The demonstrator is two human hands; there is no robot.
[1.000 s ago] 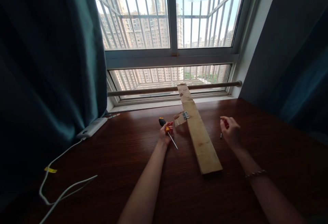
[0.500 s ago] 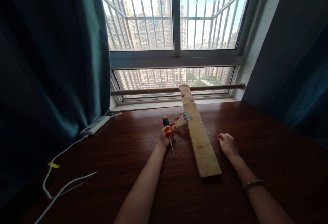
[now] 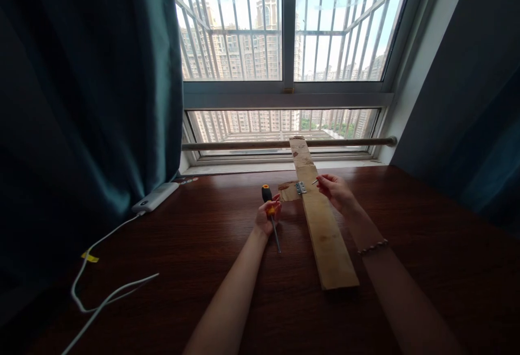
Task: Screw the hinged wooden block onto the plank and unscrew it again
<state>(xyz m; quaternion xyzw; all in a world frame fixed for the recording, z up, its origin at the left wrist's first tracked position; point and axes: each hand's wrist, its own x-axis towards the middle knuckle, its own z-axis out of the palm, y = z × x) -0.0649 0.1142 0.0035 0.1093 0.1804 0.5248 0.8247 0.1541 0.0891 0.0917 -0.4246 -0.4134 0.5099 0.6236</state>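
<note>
Orange-and-black screwdriver (image 3: pixel 266 194) rests in the loosely curled left hand (image 3: pixel 266 218), its shaft pointing away from the surface's (image 3: pixel 203 247) far edge. The right hand (image 3: pixel 333 191), closed in a pinch, holds a thin metal piece (image 3: pixel 314 182) above the plank (image 3: pixel 330 244), near the hinge (image 3: pixel 300 188), and hides some of the plank's right edge. Toward the surface's far left corner lies a white box (image 3: pixel 156 198).

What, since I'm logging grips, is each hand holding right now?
Left hand: closed around the screwdriver.
Right hand: closed, pinching a small slim piece, too tiny to identify.
</note>
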